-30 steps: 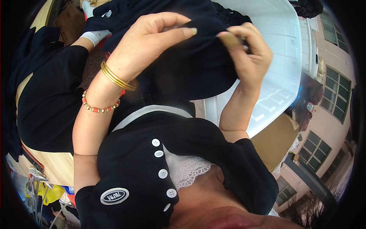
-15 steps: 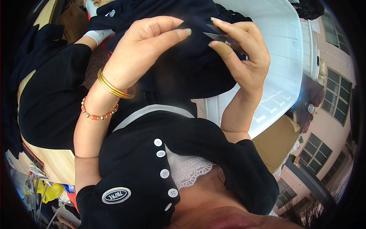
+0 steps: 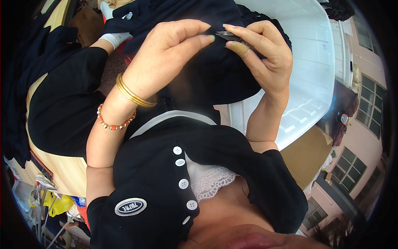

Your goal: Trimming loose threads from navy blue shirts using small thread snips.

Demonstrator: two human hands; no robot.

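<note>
My right hand [image 3: 267,54] holds a pair of small dark metal thread snips [image 3: 232,37] between thumb and fingers, the blades close together and pointing left. A tan wrap covers the thumb tip. Facing the snips, my left hand [image 3: 178,45] is closed in a pinch, thumb and forefinger just left of the blade tips. Whatever thread or cloth edge lies between those fingertips is too fine or dark to make out. Beneath both hands, a dark navy cloth [image 3: 215,79] is spread over my lap and reaches into the far side of the view.
A large white plastic tub [image 3: 315,74] stands at my right, with dark cloth over its near-left rim. More navy cloth [image 3: 45,54] lies at the left by a pale wooden surface [image 3: 62,174]. Yellow plastic bags [image 3: 60,204] are at the lower left. A brown board [image 3: 306,153] is beyond the tub.
The snips' blades have come closer together and moved a little left. My left hand has shifted slightly right, and the gap between the hands is smaller.
</note>
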